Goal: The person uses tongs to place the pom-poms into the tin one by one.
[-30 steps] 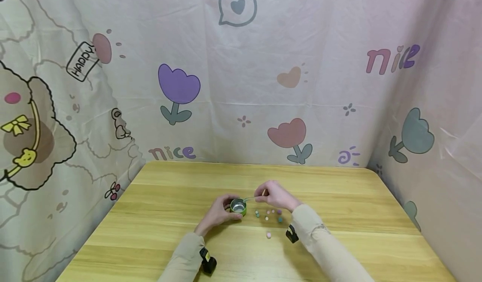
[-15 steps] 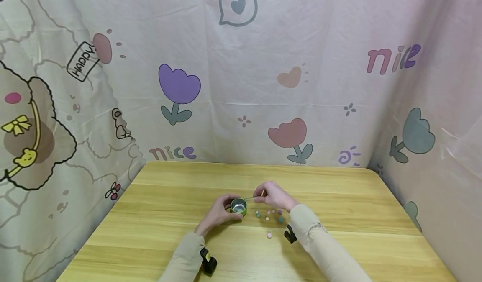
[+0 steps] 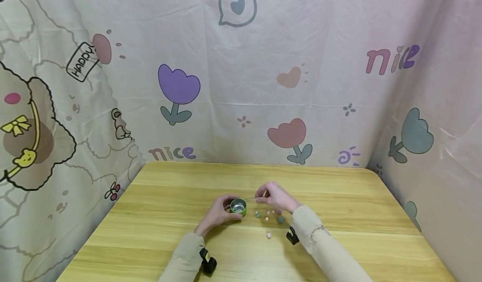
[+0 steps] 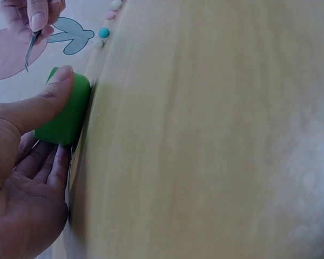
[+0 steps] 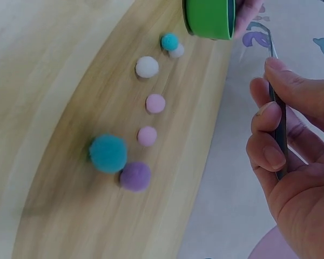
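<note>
Green cup (image 3: pixel 238 207) in left grip (image 3: pixel 217 213), tweezers (image 5: pixel 278 116) in right grip (image 5: pixel 291 156); seven pompoms (image 5: pixel 108 153) nearby.

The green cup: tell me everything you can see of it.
The green cup is small, round and low, with a bright green, smooth outer wall and a shiny, metal-looking inside in which nothing shows from the head view. It stands upright on the wooden table, left of the scattered pompoms. The left hand grips its wall, thumb pressed on the side. The tweezers in the right hand point toward its rim.
</note>
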`<state>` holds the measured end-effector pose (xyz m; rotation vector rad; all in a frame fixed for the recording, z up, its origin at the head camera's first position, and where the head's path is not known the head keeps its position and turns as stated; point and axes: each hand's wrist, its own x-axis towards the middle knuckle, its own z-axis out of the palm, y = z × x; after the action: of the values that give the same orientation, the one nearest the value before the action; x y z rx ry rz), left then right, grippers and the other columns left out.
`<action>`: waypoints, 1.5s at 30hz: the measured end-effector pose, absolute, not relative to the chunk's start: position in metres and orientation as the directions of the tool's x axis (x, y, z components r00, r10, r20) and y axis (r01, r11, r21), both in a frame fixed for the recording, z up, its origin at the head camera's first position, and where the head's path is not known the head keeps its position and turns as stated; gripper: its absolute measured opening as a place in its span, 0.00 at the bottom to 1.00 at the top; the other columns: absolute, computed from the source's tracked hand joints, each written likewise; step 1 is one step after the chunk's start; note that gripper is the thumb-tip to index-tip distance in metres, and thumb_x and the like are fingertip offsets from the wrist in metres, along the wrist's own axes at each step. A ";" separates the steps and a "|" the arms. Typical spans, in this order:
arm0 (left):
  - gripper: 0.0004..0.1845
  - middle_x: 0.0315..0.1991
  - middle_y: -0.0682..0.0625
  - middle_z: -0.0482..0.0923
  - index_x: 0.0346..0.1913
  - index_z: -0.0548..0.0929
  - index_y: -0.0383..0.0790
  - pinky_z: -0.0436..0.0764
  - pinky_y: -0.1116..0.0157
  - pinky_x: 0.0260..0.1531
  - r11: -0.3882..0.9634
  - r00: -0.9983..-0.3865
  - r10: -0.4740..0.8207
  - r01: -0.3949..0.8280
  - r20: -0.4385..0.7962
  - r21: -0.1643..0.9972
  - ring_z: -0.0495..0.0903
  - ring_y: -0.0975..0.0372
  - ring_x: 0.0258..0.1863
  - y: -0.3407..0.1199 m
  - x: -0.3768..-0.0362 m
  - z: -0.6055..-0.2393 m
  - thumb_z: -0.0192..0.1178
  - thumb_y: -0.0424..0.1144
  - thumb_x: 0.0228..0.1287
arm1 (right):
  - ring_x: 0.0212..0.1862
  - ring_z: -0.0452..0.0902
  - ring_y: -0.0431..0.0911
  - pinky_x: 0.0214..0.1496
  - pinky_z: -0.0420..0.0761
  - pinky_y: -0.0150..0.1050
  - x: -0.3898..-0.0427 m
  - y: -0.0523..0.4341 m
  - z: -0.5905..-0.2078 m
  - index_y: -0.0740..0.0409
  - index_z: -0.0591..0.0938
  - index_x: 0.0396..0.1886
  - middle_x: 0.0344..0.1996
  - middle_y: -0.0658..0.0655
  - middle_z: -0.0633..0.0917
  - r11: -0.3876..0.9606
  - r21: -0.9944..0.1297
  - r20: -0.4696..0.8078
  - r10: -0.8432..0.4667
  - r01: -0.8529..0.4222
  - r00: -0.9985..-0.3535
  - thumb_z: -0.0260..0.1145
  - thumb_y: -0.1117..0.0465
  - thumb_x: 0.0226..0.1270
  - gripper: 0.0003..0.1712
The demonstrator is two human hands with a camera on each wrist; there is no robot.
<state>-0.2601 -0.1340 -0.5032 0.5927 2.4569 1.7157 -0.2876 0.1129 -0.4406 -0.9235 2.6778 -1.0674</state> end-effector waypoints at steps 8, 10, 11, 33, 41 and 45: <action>0.33 0.58 0.31 0.78 0.61 0.75 0.25 0.77 0.45 0.66 0.307 -0.921 0.360 0.264 0.146 0.914 0.78 0.41 0.60 -0.134 -0.261 -0.504 0.76 0.29 0.52 | 0.27 0.79 0.44 0.26 0.77 0.27 -0.281 0.124 -0.441 0.65 0.88 0.39 0.31 0.54 0.87 0.557 -0.694 0.107 -0.548 -0.457 -0.830 0.69 0.66 0.67 0.06; 0.33 0.58 0.31 0.78 0.61 0.75 0.25 0.77 0.45 0.66 0.310 -0.921 0.362 0.266 0.145 0.913 0.78 0.41 0.60 -0.134 -0.261 -0.504 0.76 0.29 0.52 | 0.25 0.76 0.41 0.24 0.76 0.27 -0.280 0.128 -0.443 0.66 0.88 0.39 0.30 0.56 0.87 0.554 -0.698 0.108 -0.545 -0.454 -0.831 0.69 0.66 0.67 0.06; 0.33 0.58 0.31 0.78 0.61 0.75 0.25 0.77 0.45 0.66 0.309 -0.921 0.363 0.264 0.143 0.914 0.78 0.41 0.60 -0.134 -0.261 -0.504 0.76 0.29 0.52 | 0.24 0.75 0.40 0.23 0.76 0.27 -0.279 0.130 -0.443 0.66 0.88 0.39 0.29 0.58 0.87 0.549 -0.702 0.110 -0.545 -0.453 -0.831 0.69 0.66 0.67 0.06; 0.32 0.57 0.30 0.78 0.61 0.75 0.24 0.78 0.44 0.64 0.295 -0.909 0.382 0.290 0.166 0.910 0.79 0.40 0.59 -0.135 -0.260 -0.502 0.75 0.27 0.53 | 0.22 0.71 0.32 0.22 0.72 0.25 -0.255 0.164 -0.454 0.64 0.88 0.36 0.28 0.61 0.88 0.532 -0.701 0.144 -0.546 -0.475 -0.825 0.70 0.64 0.66 0.06; 0.32 0.58 0.31 0.78 0.61 0.75 0.24 0.77 0.44 0.65 0.293 -0.913 0.379 0.270 0.148 0.917 0.78 0.41 0.59 -0.135 -0.260 -0.503 0.75 0.29 0.53 | 0.25 0.79 0.44 0.25 0.77 0.26 -0.244 0.175 -0.459 0.65 0.88 0.39 0.30 0.58 0.89 0.531 -0.714 0.126 -0.545 -0.458 -0.829 0.70 0.67 0.64 0.06; 0.33 0.58 0.31 0.78 0.62 0.75 0.24 0.77 0.44 0.65 0.295 -0.914 0.378 0.267 0.144 0.918 0.78 0.41 0.59 -0.135 -0.260 -0.504 0.75 0.29 0.53 | 0.26 0.79 0.45 0.26 0.78 0.26 -0.241 0.179 -0.462 0.66 0.88 0.39 0.30 0.58 0.89 0.529 -0.711 0.123 -0.556 -0.464 -0.822 0.70 0.68 0.62 0.06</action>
<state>-0.2604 -0.1352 -0.5035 0.6115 2.4458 1.7014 -0.2409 0.1795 -0.4617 -0.8853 2.6415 -1.1739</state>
